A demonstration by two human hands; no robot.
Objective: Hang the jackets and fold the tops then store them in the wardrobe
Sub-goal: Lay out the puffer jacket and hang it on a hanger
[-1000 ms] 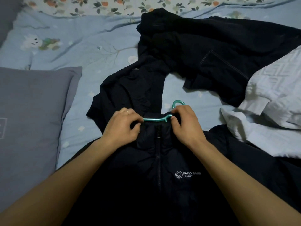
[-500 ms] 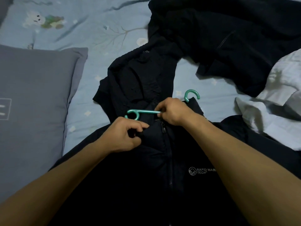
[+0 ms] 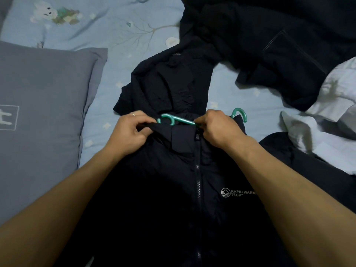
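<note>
- The left hand (image 3: 128, 134), a ring on one finger, pinches the left edge of the collar of a dark zip-up jacket (image 3: 185, 199), fingers and thumb curled round the fabric.
- The right hand (image 3: 217, 130) is curled tight at the top of the zipper, gripping the collar's right side where a teal hanger (image 3: 177, 120) passes under its fingers; how much of the hanger it has hold of cannot be told.
- The teal hanger lies across the collar opening between the two hands, one curved end showing just beside the left hand, another teal hook (image 3: 239, 113) poking out beyond the right hand.
- The jacket lies front-up on the bed, zipper closed up the middle, a white "RAPID WARM TECH" logo (image 3: 238, 193) on its chest, and both forearms reach over it from the near edge.
- Just beyond the collar, a second dark garment (image 3: 165, 87) sits bunched on the blue patterned bedsheet (image 3: 123, 31), touching the hanger area.
- A third dark jacket (image 3: 269, 41), with a stitched pocket, sprawls across the far right of the bed.
- Crumpled white clothing (image 3: 327, 120) lies at the right edge, overlapping the near jacket's sleeve.
- A grey pillow (image 3: 42, 112) rests at the left, well apart from the hands.
</note>
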